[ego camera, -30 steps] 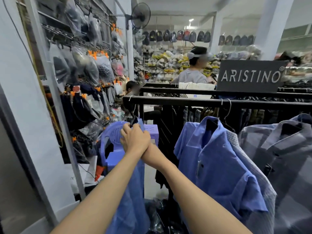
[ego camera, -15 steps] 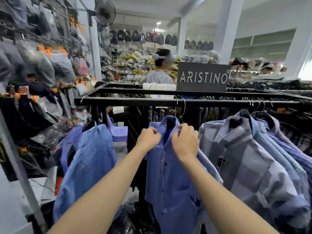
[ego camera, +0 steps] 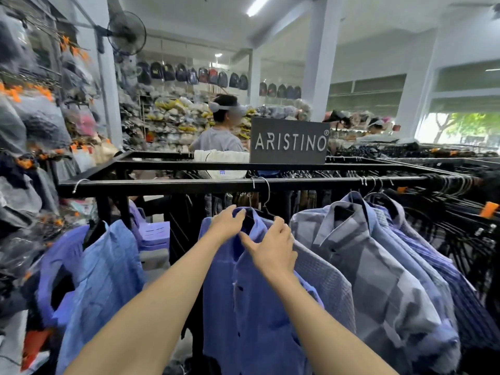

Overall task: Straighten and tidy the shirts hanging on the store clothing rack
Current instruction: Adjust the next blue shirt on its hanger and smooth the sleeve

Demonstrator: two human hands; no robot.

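Head view: plain blue woven shirt [ego camera: 243, 307] hangs at 6 o'clock from the black square-section rail [ego camera: 167, 184], collar up, long axis vertical. Left hand [ego camera: 228, 221] holds the collar, fingers bent over it. Right hand [ego camera: 272, 246] rests flat, fingers spread, on its shoulder. Grey checked shirt [ego camera: 378, 266] at 3 o'clock.

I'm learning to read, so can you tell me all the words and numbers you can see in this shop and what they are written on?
"ARISTINO", with a small ® mark: pale letters on the dark grey rectangular sign board standing on the black metal clothing rack.
Small blue mark on the white folded cloth on the rack: too small to read.
Orange tags on the hangers: no text readable.
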